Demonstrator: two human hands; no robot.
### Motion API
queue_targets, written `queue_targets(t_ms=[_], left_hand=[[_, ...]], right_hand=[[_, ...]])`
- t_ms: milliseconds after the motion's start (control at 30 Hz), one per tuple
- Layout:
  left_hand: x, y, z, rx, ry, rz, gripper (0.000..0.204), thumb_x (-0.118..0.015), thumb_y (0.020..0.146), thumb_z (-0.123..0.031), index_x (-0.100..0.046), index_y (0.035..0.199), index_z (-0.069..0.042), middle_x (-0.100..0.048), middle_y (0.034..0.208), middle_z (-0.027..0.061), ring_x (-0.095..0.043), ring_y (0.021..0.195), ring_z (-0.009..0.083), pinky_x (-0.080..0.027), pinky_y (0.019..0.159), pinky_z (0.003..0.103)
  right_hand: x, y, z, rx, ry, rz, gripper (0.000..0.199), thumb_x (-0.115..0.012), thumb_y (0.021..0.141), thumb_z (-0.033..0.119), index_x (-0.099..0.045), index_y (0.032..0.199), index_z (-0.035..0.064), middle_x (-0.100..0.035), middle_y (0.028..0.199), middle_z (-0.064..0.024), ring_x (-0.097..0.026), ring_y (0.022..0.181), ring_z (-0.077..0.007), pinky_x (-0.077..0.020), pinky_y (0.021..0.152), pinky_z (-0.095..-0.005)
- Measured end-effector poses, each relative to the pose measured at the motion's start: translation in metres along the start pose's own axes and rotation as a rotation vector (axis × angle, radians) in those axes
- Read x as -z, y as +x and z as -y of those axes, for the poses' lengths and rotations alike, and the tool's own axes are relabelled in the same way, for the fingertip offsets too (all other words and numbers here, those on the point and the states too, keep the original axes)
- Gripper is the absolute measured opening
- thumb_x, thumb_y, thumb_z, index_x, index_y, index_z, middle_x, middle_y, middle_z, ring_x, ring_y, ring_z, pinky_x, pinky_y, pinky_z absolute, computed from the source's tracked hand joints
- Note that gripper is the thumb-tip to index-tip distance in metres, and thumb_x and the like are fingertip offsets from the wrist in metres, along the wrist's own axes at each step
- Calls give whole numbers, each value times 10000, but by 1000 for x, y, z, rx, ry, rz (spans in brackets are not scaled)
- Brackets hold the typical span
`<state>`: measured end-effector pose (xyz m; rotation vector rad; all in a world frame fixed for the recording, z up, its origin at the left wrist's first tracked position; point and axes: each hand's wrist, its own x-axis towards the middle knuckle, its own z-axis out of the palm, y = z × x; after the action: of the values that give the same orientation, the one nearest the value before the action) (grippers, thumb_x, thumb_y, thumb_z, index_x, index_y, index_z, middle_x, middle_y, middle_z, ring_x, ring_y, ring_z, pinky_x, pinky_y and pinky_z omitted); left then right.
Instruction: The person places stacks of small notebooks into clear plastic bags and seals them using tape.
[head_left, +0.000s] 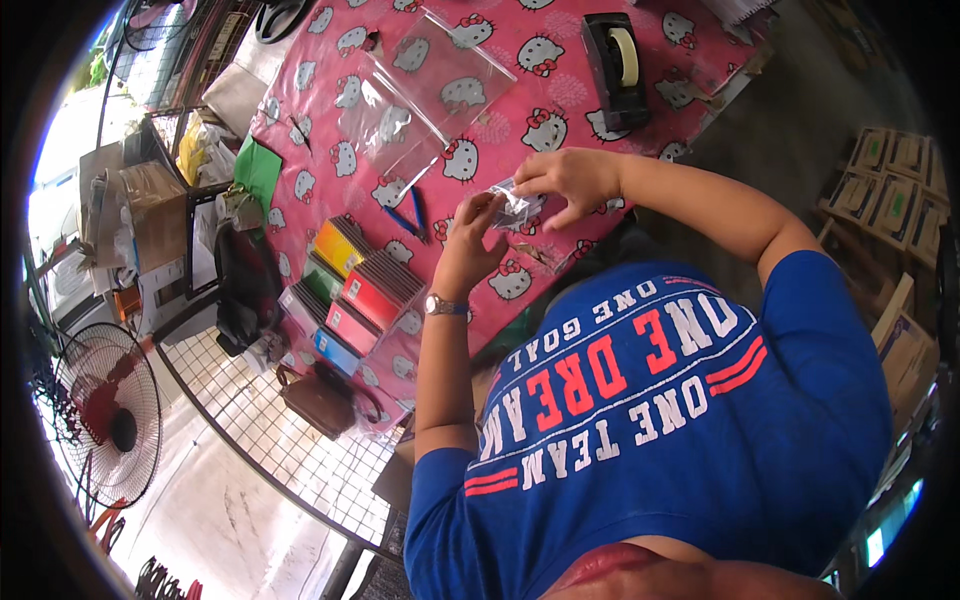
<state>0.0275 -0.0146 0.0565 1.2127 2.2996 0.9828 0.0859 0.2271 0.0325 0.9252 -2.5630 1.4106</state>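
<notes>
Both hands meet over the near edge of a pink table [500, 320] covered with a cartoon-cat print. Between them is a small transparent plastic packet [517, 208], crinkled and shiny; its contents are too small to tell. My left hand [472, 240], with a watch on its wrist, pinches the packet's left side. From the right, my right hand [577, 184] grips its upper edge with the fingertips. Blue-handled pliers [406, 218] lie just left of my left hand. Beyond the hands, large transparent plastic sleeves [425, 100] lie flat on the table.
A black tape dispenser [615, 75] stands at the far right of the table. Stacks of small coloured booklets [350, 290] sit to the left, near a brown pouch [318, 398] and a green sheet [258, 178]. A fan [105, 415] is at far left; cardboard boxes [890, 185] are at right.
</notes>
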Motion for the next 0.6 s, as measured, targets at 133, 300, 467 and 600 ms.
queue_targets(t_ms=[133,300,467,600], left_hand=[[-24,-7,8,-46,165,-125,413,-734,647,-12,-647,1048,-61,-570,1116,92,-551,1004,267,-481,847,347],[-46,-17,20,159,-69,-413,197,-766,666,-45,-727,852,-100,-558,1070,61,-541,968,223,-462,808,328],[-38,4,4,366,164,-460,202,-822,645,-276,-753,768,-132,-514,1097,66,-440,1097,250,-347,940,365],[-29,13,2,396,101,-369,143,-796,613,-219,-756,731,-147,-528,1192,81,-411,1157,297,-312,991,421]], right_hand=[[-25,0,2,79,-305,25,352,-729,677,294,-616,921,68,-577,972,-66,-540,985,-246,-479,840,-380],[-42,11,9,-275,-189,-195,193,-697,744,271,-631,741,90,-541,1050,-21,-483,1009,-198,-339,870,-395],[-48,19,8,-606,-173,-209,212,-663,799,288,-664,687,107,-488,1165,-8,-420,1069,-191,-301,902,-429],[-22,6,0,-421,-216,-446,168,-653,825,254,-691,819,91,-535,1085,-49,-498,973,-213,-386,859,-389]])
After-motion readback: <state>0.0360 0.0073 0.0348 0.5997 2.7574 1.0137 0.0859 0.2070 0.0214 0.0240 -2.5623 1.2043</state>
